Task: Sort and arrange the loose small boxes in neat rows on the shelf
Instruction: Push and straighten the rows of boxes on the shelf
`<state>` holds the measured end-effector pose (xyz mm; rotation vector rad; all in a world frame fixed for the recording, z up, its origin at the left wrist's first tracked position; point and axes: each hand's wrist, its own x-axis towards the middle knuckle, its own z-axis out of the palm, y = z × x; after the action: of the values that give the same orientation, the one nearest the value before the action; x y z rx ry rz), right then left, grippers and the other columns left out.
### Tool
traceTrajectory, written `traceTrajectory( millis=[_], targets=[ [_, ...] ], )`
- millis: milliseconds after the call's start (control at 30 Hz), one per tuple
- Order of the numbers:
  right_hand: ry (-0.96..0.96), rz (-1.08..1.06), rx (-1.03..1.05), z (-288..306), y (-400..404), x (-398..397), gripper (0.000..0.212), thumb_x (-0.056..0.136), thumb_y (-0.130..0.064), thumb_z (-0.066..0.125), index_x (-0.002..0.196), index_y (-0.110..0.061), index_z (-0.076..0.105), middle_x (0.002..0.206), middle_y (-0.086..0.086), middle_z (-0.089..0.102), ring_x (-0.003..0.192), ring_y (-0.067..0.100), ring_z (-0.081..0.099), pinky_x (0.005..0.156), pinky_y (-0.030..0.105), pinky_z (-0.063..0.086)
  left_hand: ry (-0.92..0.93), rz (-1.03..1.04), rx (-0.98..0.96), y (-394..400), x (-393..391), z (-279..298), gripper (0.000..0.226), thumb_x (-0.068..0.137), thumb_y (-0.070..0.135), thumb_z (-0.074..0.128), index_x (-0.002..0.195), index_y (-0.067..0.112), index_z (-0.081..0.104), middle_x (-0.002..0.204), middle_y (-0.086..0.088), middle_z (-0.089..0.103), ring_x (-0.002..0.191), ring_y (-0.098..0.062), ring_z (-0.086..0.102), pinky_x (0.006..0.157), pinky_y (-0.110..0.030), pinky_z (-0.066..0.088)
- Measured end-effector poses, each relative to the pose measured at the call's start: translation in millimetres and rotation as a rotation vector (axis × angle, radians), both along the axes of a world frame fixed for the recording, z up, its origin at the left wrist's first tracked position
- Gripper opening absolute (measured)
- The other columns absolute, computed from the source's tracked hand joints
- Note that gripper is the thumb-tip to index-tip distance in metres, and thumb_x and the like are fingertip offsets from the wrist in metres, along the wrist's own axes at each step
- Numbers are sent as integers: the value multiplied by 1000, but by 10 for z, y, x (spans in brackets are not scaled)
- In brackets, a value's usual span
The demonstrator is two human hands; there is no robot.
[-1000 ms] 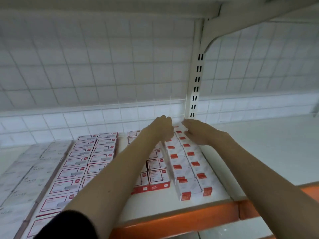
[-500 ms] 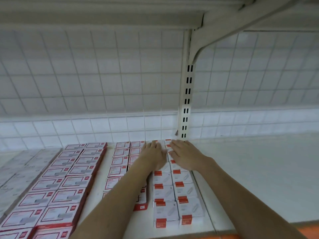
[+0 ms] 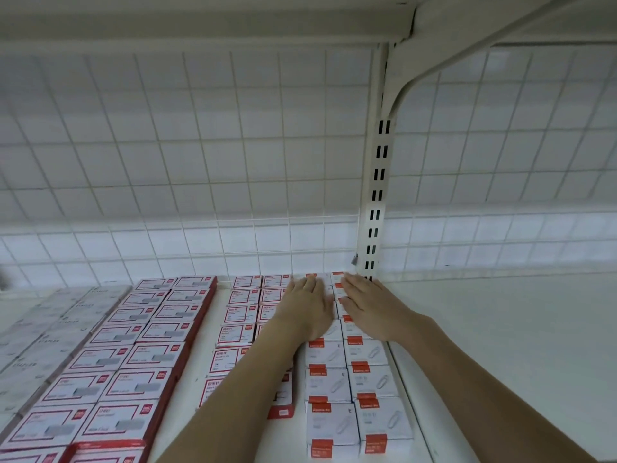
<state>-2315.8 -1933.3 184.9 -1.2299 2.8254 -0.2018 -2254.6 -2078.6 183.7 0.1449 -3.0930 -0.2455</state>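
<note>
At the shelf's (image 3: 500,329) far left edge lie grey boxes (image 3: 50,329), flat and close-packed, and just beside them two columns of red-framed boxes (image 3: 133,345) run from the back wall toward the front edge. A bare strip of shelf parts these from two columns of smaller red boxes (image 3: 238,315), whose front end is partly hidden under the person's left forearm; one box (image 3: 282,409) near the front looks skewed out of line. The left hand (image 3: 309,310) lies flat, fingers straight and together, on the back part of the white boxes (image 3: 354,392), gripping nothing. The right hand (image 3: 365,309) lies flat just beside it on the same double column, fingers straight and slightly spread, also holding nothing. This column runs along the shelf's right side, its far end close to the slotted upright (image 3: 375,212) at the back. The step in hand seems to be squaring the white boxes. To do it well, the person would likely keep both palms level and press lightly, since the light boxes could tip or ride up, then nudge the pair of rows together and back toward the wall evenly, so no gaps open toward the front. The skewed box probably wants straightening next.
</note>
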Motion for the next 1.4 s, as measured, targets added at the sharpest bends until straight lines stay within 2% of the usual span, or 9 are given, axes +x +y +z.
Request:
traceTrajectory(
  millis=[200,300,400,567,833,1033,1100,1200,1400],
  targets=[
    [13,-7,-3,116,55,81,53,102,-34,17,149,-12,8,157,1,2,144,12,-1,114,28,-3,-36,21,-78,33,134,142,58,100,38,12,148,5,4,156,-12,2,144,-23,-2,115,-38,-5],
    [23,8,11,176,118,146,51,102,-32,17,149,-13,10,157,0,4,144,12,0,113,26,-4,-26,6,-120,87,238,198,56,101,35,14,148,6,8,156,-11,6,144,-22,2,116,-37,-3],
    [0,36,62,159,156,222,50,102,-30,17,148,-12,11,157,1,5,144,12,0,112,24,-5,-94,-17,-123,148,283,138,56,100,35,15,148,7,9,156,-11,8,144,-25,3,118,-40,1],
    [-36,38,13,83,160,234,50,102,-29,19,148,-10,15,157,3,8,143,11,2,108,17,-7,-79,0,-97,157,292,56,57,100,37,12,148,8,12,156,-10,10,144,-25,4,118,-42,5],
    [-77,42,-37,115,189,267,48,103,-25,22,147,-9,15,157,3,8,143,10,3,90,2,-15,-81,72,-54,226,282,84,56,99,38,12,148,10,12,156,-7,10,144,-21,4,117,-41,4],
    [-47,38,-58,123,201,307,50,102,-30,22,148,-11,14,157,2,7,143,9,1,103,14,-10,-108,83,-63,275,396,162,57,100,39,11,149,11,4,157,-6,1,144,-20,-4,115,-41,-4],
    [-25,48,-68,120,232,352,50,102,-30,22,148,-11,15,157,1,7,143,10,1,105,15,-11,-104,80,-71,286,501,180,57,100,39,13,149,11,4,157,-6,1,144,-20,-3,115,-41,-4],
    [-29,66,-47,91,259,443,49,102,-29,21,148,-12,16,157,0,8,144,10,1,113,23,-5,-104,59,-73,325,650,162,57,100,39,12,149,12,5,157,-4,2,144,-18,-2,115,-40,-4],
    [-65,69,-53,67,253,518,50,102,-30,20,148,-13,15,157,-2,7,143,6,1,103,13,-9,-99,67,-74,391,719,136,56,100,39,11,149,11,6,157,-5,5,144,-19,1,115,-39,-2]
  ],
)
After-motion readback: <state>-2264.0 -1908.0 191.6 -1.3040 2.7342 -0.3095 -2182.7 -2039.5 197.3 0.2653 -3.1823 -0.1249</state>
